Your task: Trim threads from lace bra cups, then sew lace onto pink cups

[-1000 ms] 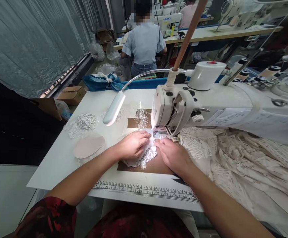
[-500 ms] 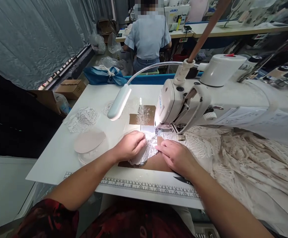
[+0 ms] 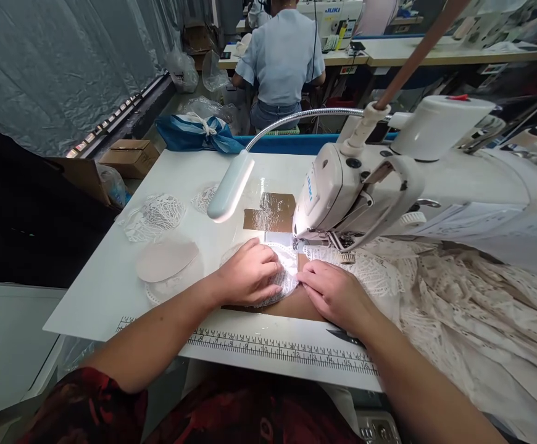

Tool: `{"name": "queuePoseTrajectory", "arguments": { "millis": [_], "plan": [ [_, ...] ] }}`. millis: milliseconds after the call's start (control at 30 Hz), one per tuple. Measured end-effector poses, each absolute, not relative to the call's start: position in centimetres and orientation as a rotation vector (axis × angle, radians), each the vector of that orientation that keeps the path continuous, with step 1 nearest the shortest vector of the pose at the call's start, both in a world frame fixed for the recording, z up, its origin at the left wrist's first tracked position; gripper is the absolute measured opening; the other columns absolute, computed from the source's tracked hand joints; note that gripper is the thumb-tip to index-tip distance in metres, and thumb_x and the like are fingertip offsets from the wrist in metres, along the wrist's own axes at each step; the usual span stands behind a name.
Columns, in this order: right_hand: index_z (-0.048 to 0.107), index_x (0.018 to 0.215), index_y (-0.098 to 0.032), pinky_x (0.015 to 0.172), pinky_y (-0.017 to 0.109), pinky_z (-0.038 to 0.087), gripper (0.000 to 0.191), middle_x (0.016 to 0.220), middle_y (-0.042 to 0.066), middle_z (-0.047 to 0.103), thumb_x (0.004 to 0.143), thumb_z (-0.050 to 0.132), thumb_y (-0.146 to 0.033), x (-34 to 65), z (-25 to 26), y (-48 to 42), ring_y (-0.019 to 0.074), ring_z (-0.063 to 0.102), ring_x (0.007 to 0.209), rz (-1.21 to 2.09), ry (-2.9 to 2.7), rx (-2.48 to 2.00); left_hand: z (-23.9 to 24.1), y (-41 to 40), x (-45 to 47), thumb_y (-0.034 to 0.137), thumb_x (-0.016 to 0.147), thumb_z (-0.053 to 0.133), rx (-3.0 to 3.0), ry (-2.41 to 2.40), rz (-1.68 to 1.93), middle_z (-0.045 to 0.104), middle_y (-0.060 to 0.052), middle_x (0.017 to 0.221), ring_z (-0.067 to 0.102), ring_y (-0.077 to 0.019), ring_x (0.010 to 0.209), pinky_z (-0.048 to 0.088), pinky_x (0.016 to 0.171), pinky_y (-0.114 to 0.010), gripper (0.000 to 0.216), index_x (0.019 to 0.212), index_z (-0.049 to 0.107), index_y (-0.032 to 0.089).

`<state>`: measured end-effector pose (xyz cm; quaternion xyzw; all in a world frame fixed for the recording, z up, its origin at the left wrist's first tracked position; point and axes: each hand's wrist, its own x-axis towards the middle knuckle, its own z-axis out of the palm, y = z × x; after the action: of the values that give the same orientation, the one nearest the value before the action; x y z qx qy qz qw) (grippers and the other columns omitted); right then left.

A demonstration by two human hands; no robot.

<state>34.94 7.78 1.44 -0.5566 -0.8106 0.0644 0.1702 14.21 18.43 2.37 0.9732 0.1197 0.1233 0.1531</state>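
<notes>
A rounded white lace piece (image 3: 287, 271) lies under the lit needle area of the white sewing machine (image 3: 326, 191). My left hand (image 3: 250, 272) rests on top of it, fingers spread and lying fairly flat, hiding its left part. At the lace's right edge, my right hand (image 3: 336, 288) is closed, thumb and forefinger pinching the border close to the presser foot. Brown tape (image 3: 291, 306) covers the table beneath both hands. Between my right hand and the machine runs more white lace (image 3: 365, 268), part of a large heap to the right.
To the left lie lace pieces (image 3: 155, 217) and a beige oval pad (image 3: 166, 262). A lamp (image 3: 231, 185) hangs over the table. A printed ruler (image 3: 268, 350) follows the front edge, with dark snips (image 3: 342, 336) by my right wrist. A co-worker (image 3: 282, 58) sits ahead.
My left hand has opened from a curled grip and flattened onto the lace. My right hand keeps its pinch at the edge. The camera view has shifted slightly.
</notes>
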Motion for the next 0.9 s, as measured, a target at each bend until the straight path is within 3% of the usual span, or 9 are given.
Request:
{"name": "queuePoseTrajectory", "arguments": {
  "millis": [233, 433, 900],
  "plan": [
    [0.068, 0.101, -0.019, 0.066, 0.029, 0.043, 0.029, 0.081, 0.006, 0.065, 0.084, 0.047, -0.009, 35.7, 1.6, 6.9, 0.0185, 0.057, 0.075, 0.232, -2.471, -1.51, 1.9, 18.1, 14.4, 0.017, 0.089, 0.043, 2.893, 0.121, 0.318, 0.062, -0.009, 0.099, 0.052, -0.0201, 0.09, 0.033, 0.092, -0.042, 0.03, 0.113, 0.06, 0.019],
    [0.069, 0.1, -0.017, 0.065, 0.03, 0.044, 0.029, 0.078, 0.008, 0.065, 0.085, 0.045, -0.009, 35.8, 1.9, 6.7, 0.0195, 0.058, 0.075, 0.232, -2.511, -1.496, 1.3, 18.1, 14.6, 0.02, 0.093, 0.04, 2.985, 0.125, 0.268, 0.057, -0.006, 0.083, 0.047, -0.0177, 0.078, 0.033, 0.087, -0.041, 0.031, 0.115, 0.061, 0.024],
    [0.069, 0.098, -0.018, 0.063, 0.03, 0.043, 0.031, 0.078, 0.008, 0.065, 0.084, 0.043, -0.008, 35.8, 1.9, 6.5, 0.02, 0.057, 0.074, 0.242, -2.514, -1.504, 0.9, 17.9, 14.8, 0.018, 0.091, 0.042, 3.082, 0.1, 0.28, 0.054, -0.005, 0.078, 0.047, -0.0186, 0.076, 0.03, 0.09, -0.047, 0.035, 0.121, 0.058, 0.025]
  ]
}}
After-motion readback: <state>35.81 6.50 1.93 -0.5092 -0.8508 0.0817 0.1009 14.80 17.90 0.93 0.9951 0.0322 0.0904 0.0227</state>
